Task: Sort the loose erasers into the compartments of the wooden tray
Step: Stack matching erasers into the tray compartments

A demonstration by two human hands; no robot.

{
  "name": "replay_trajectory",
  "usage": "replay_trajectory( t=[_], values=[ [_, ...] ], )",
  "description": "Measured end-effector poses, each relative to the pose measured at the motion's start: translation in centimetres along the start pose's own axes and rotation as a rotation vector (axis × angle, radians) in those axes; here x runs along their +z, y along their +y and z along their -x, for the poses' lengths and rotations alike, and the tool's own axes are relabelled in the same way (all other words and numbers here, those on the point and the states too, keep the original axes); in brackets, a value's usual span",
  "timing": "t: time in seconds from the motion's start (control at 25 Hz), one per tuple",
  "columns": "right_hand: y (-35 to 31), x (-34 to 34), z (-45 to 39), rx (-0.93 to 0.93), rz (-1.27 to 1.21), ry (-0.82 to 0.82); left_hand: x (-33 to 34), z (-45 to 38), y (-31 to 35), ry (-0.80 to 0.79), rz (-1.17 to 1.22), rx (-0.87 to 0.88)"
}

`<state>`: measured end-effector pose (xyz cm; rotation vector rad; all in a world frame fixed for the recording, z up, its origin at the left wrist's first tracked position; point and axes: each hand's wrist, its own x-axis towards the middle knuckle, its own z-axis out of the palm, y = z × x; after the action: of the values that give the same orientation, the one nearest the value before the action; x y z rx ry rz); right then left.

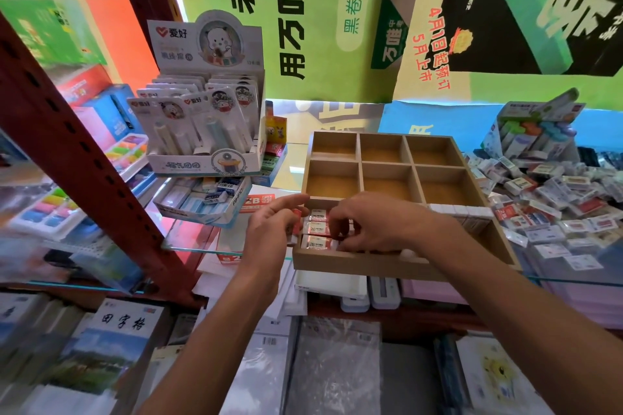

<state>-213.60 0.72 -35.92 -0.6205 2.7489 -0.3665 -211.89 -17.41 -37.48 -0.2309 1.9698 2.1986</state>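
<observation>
Barely started: my left hand (273, 224) and right hand (367, 222) pinch erasers (316, 229) into tray (371, 266) near-left compartment; six far compartments empty, big pile (556, 205) remains right.

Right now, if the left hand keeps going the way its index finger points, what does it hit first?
Likely the right hand. The left hand points rightward across the wooden tray, just above the 2B erasers in the near-left compartment. Depth is unclear, so it might brush the divider behind them instead.
</observation>
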Motion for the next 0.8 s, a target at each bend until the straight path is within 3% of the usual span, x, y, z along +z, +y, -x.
replay_trajectory(
  t=[0.2,0.4,0.6,0.8],
  values=[
    [-0.2,-0.73,-0.7,-0.057,0.137,-0.018,0.17,0.01,0.1,0.001,-0.044,0.018],
    [0.31,-0.59,-0.2,-0.083,0.029,-0.015,0.34,0.25,0.41,-0.001,-0.037,0.022],
    [0.04,-0.2,-0.94,-0.087,0.165,-0.018,0.33,0.3,0.48,-0.002,-0.029,0.019],
    [0.39,-0.74,-0.88,-0.095,0.109,-0.063,0.04,0.27,0.27,-0.013,-0.048,0.022]
  ],
)
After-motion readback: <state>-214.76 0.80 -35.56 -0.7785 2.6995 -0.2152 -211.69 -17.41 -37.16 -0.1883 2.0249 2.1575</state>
